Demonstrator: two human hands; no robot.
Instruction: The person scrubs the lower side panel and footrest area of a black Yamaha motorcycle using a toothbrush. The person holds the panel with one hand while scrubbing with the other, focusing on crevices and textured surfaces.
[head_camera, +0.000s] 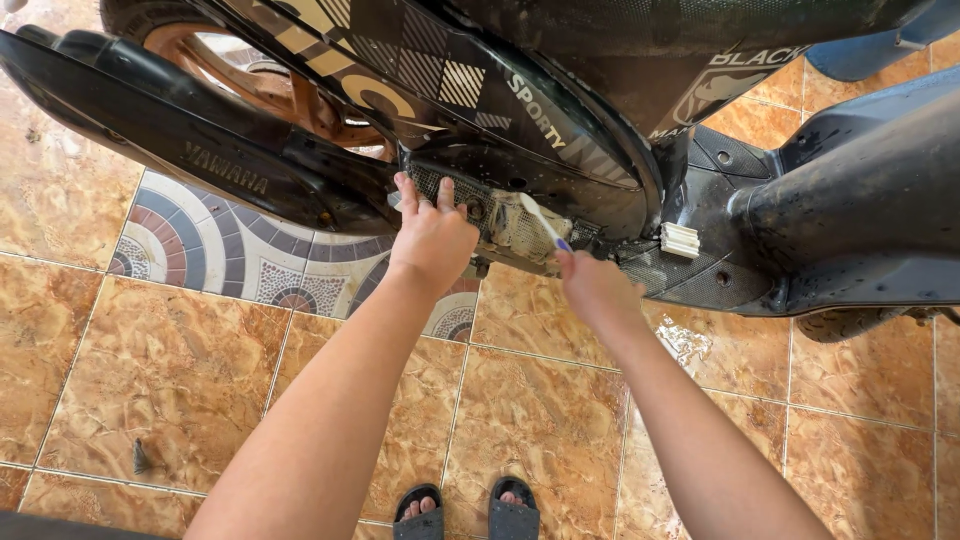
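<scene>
A black scooter lies tilted across the top of the view, its underside and engine area facing me. My left hand rests flat with fingers spread against the dirty metal casing low on the scooter. My right hand grips a white toothbrush with a blue end near my fingers. The brush head touches the soapy casing just right of my left hand. A small white ribbed part sits on the black footboard panel to the right.
The floor is brown marbled tile, with a patterned tile strip under the scooter's rear. An orange-rimmed rear wheel shows at top left. My feet in dark sandals stand at the bottom edge. Soap foam lies on the tiles.
</scene>
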